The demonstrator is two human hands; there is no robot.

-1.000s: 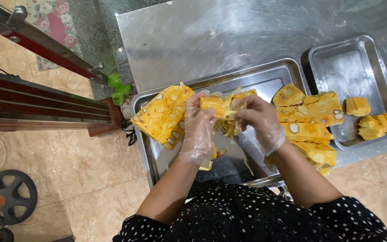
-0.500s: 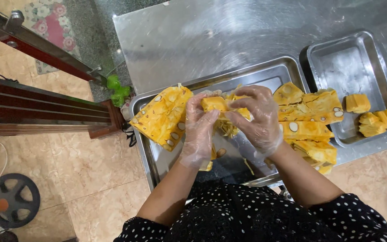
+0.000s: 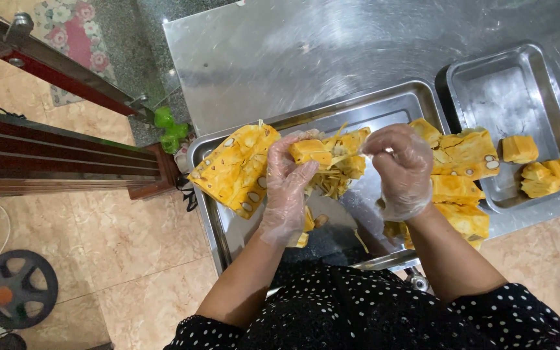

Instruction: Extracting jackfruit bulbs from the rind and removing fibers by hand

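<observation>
Both my hands wear clear plastic gloves over a large steel tray (image 3: 384,107). My left hand (image 3: 286,185) grips a stringy piece of yellow jackfruit (image 3: 335,162) with a pod at its top. My right hand (image 3: 402,170) is curled beside it, fingertips pinching fibres at the piece's right edge. A big cut jackfruit slab (image 3: 234,170) with pale seeds lies at the tray's left. More jackfruit chunks (image 3: 461,175) are stacked at the tray's right, partly behind my right hand.
A smaller steel tray (image 3: 510,84) at the right holds several peeled yellow pods (image 3: 542,168). Both trays rest on a steel table (image 3: 306,52). A dark wooden frame (image 3: 53,162), a green object (image 3: 168,128), tiled floor and a weight plate (image 3: 19,288) lie to the left.
My right hand has drawn off to the right of the held piece, pulling fibres away. My left hand stays on the fruit, shifted slightly.
</observation>
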